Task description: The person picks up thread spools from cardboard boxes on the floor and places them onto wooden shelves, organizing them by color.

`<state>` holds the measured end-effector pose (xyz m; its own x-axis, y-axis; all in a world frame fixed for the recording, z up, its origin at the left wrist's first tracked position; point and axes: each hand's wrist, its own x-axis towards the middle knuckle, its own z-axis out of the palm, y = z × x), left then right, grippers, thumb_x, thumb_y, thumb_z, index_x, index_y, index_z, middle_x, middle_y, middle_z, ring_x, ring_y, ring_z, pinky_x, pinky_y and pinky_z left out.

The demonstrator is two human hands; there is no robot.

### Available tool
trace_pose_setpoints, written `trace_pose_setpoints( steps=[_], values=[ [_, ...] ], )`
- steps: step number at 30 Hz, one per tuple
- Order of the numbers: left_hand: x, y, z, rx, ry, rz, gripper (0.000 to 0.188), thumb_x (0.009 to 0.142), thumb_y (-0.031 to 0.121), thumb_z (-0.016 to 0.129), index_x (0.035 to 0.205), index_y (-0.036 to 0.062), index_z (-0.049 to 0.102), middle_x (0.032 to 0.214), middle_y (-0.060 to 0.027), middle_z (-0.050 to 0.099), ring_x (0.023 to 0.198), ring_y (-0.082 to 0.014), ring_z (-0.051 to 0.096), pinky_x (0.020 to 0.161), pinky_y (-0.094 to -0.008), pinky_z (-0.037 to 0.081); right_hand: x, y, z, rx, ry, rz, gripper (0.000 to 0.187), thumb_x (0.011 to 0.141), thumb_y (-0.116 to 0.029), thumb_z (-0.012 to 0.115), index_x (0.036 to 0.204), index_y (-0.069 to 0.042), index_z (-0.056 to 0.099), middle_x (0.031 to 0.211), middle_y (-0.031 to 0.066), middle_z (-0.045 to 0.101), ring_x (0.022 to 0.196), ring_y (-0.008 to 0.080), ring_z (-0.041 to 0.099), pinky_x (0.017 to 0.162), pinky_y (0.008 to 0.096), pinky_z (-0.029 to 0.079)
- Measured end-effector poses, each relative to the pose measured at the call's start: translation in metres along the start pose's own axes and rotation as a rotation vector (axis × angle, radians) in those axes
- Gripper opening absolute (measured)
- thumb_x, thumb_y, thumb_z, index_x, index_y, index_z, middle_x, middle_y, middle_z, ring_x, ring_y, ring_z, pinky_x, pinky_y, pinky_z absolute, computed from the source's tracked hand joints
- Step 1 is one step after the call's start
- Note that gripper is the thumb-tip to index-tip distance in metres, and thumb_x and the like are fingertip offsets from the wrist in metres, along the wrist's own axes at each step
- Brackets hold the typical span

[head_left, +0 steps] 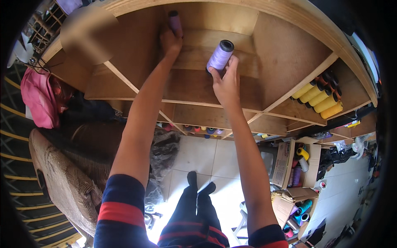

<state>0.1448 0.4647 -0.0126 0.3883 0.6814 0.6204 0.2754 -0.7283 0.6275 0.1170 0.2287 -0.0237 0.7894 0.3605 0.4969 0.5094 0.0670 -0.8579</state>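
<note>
Head view: I look down at a wooden shelf [285,51]. The left hand [170,42] is clamped on the lower part of a purple spool [175,24], near one compartment's left wall. The right hand [227,84] has thumb and fingers closed around a tilted lilac spool [219,56], mid-compartment from my angle. Yellow spools [312,95] lie in the compartment to the right.
</note>
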Motion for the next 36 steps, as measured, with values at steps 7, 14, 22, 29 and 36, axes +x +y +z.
trace_pose_setpoints(
  steps=[7,14,22,29,36],
  values=[
    [-0.012,0.011,-0.008,0.193,-0.202,-0.093,0.032,0.084,0.022,0.063,0.105,-0.002,0.058,0.102,-0.0256,0.063,0.097,-0.0449,0.06,0.084,-0.051,0.048,-0.002,-0.003,-0.003,-0.067,-0.014,0.029,0.055,0.084,-0.009,0.066,0.128,-0.001,0.035,0.113,0.0278,0.058,0.105,0.045,0.056,0.088,0.0478,0.044],
    [-0.036,0.015,-0.009,0.307,-0.021,0.481,0.036,0.08,0.022,0.066,0.109,0.0026,0.06,0.102,-0.0216,0.062,0.095,-0.0405,0.058,0.085,-0.0493,0.047,0.0,0.003,-0.001,-0.072,0.008,0.02,0.055,0.084,-0.01,0.067,0.128,-0.001,0.036,0.114,0.0272,0.057,0.105,0.0453,0.055,0.088,0.0479,0.044],
    [-0.005,0.005,0.02,0.268,-0.128,0.863,0.046,0.079,0.023,0.069,0.121,0.0119,0.055,0.124,-0.0138,0.052,0.114,-0.0331,0.048,0.093,-0.044,0.045,-0.001,-0.001,0.0,-0.059,-0.01,0.019,0.052,0.084,-0.009,0.066,0.127,-0.002,0.038,0.113,0.0264,0.058,0.105,0.0448,0.055,0.088,0.0474,0.043],
    [0.011,0.029,0.041,0.39,-0.38,0.722,0.042,0.083,0.017,0.062,0.123,0.009,0.053,0.124,-0.0122,0.051,0.119,-0.0332,0.046,0.095,-0.0423,0.045,-0.001,0.001,-0.001,-0.035,-0.012,0.001,0.051,0.083,-0.006,0.066,0.125,-0.001,0.038,0.112,0.0275,0.057,0.104,0.0463,0.055,0.087,0.0468,0.043],
    [0.018,-0.005,0.04,0.105,-0.333,0.273,0.036,0.085,0.028,0.063,0.11,0.0032,0.059,0.105,-0.021,0.065,0.099,-0.0381,0.062,0.086,-0.0472,0.049,-0.001,0.0,0.004,-0.011,-0.029,-0.006,0.051,0.082,-0.006,0.066,0.126,-0.001,0.039,0.111,0.0279,0.057,0.103,0.0468,0.055,0.086,0.0477,0.043]
  ],
)
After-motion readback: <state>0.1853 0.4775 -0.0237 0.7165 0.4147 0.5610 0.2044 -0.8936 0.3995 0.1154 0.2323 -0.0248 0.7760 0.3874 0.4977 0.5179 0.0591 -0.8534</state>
